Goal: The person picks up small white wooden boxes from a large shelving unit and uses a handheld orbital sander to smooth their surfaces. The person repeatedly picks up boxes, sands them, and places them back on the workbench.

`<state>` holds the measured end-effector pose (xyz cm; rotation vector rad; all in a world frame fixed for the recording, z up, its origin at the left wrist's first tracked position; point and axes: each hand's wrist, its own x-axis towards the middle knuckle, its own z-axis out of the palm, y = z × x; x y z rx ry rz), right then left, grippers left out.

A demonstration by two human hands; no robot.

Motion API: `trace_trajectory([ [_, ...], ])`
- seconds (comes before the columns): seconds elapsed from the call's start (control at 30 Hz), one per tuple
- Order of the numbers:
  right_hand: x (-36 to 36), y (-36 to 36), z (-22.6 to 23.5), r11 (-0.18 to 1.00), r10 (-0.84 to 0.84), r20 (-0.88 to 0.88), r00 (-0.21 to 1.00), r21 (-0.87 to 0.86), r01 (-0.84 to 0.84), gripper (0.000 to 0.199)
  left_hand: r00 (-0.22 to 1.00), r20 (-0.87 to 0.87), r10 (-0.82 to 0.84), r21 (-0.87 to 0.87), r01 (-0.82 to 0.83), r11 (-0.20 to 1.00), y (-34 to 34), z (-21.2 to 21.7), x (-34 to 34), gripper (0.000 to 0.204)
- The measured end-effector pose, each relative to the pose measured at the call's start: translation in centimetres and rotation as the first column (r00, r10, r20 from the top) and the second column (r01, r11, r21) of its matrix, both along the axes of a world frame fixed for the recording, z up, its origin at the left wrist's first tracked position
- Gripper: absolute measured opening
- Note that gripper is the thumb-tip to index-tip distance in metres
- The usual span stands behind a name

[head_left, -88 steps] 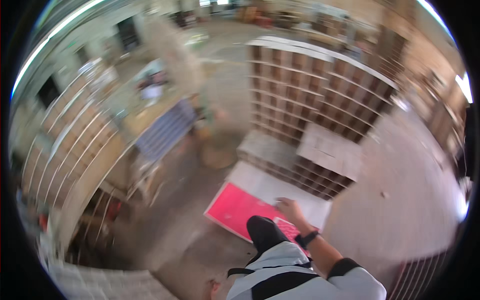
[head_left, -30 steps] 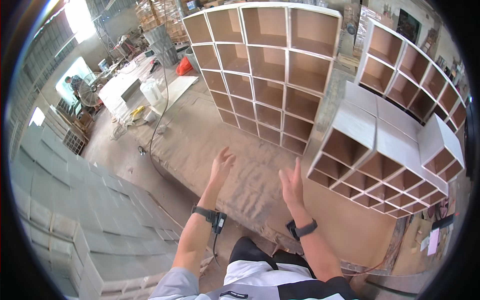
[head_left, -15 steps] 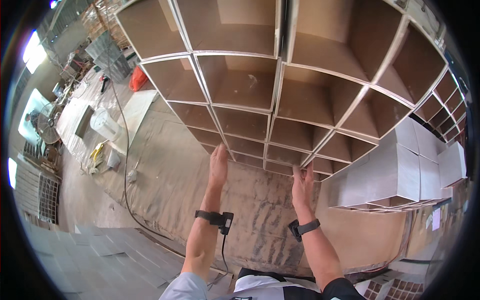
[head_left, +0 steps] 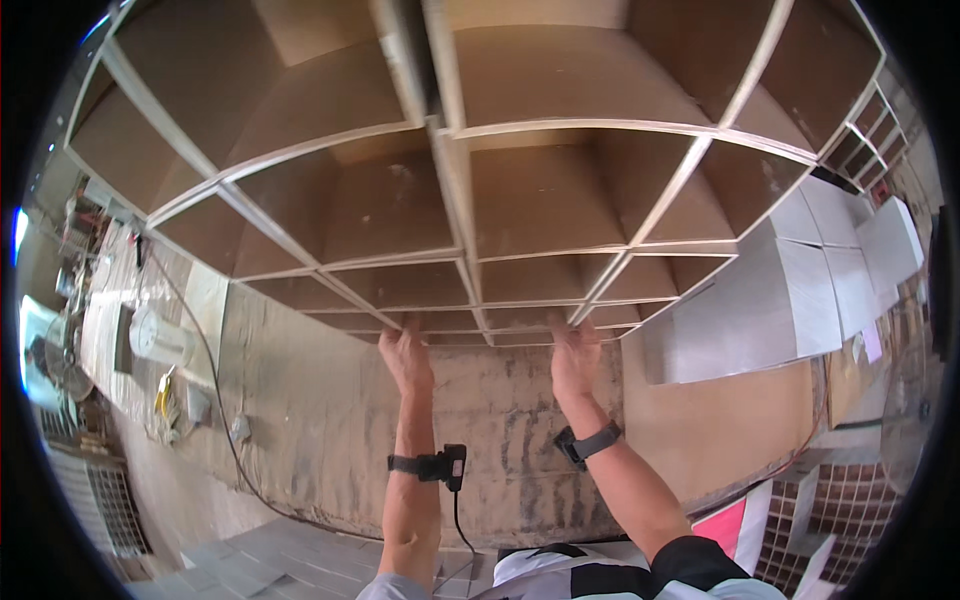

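Observation:
A large stack of open-fronted compartment boxes, brown inside with white edges, rises in front of me. It fills the upper part of the view, and a dark vertical gap splits its upper half. Low on its front, my left hand is closed round a divider edge, its fingertips reaching into a compartment. My right hand grips another low divider further right, fingers partly hidden inside. Both arms stretch forward, and each wrist wears a black strap with a small device.
Grey-white boxes stand at the right on a brown board. A white bucket and a yellow-handled tool lie at the left. A dark cable crosses the floor. Grey panels lie at the lower left, gridded frames at the lower right.
The stack now looks larger and reaches further left in view. My left hand has gone from flat against the front to fingers hooked inside. My right hand keeps its grip.

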<state>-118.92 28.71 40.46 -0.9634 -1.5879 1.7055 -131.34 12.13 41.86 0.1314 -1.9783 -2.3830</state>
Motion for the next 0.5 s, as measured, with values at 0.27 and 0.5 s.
trace_trajectory([
  [0.27, -0.7, -0.4, -1.0, 0.986, -0.083, -0.188, 0.979, -0.158, 0.053, 0.025, 0.998, -0.056, -0.027, 0.077, 0.032, 0.997, 0.3, -0.4, 0.3, 0.022],
  [0.5, -1.3, -0.7, -3.4, 0.973, -0.094, -0.459, 0.884, -0.232, -0.017, 0.036, 0.989, -0.150, 0.022, 0.186, 0.007, 0.983, 1.1, -1.2, 0.4, 0.021],
])
